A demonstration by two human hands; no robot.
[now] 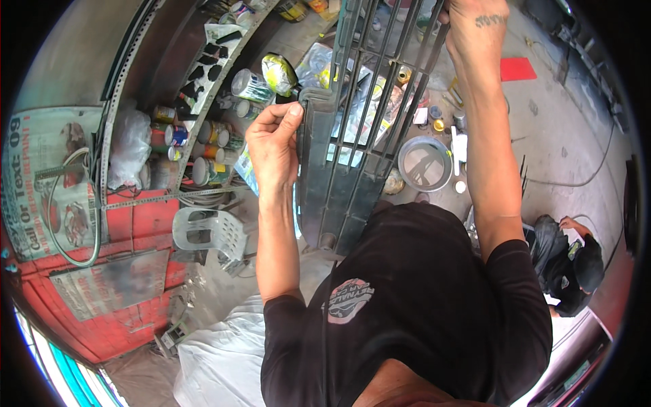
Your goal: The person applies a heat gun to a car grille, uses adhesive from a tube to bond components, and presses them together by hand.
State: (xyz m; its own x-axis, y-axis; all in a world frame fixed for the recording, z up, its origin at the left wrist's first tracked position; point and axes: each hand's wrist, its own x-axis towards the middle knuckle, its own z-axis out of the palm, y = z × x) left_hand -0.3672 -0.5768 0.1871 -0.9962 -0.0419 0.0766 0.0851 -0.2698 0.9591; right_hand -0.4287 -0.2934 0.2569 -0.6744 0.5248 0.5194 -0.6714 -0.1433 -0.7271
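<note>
A long black slatted car grille point(354, 159) is held up in front of me, tilted, its lower end close to my shirt. My left hand point(274, 142) pinches its left edge near a notched corner, thumb and fingers closed. High on the right, my right hand point(477, 30) grips the grille's far end, its fingers partly hidden behind the part and cut by the picture's edge. Just beyond my left hand stands a yellow-and-white wrapped object point(279, 74) beside a paint-stained tub point(250, 85). Through the slats, cans and plastic sheeting show on the floor.
Shelves with paint cans point(178, 136) and a plastic bag point(129, 149) line the left. A grey plastic chair point(210, 233) stands below them. Right of the grille sits a round metal basin point(425, 164). A red sheet point(517, 69) lies farther off. Another person point(569, 264) crouches at right.
</note>
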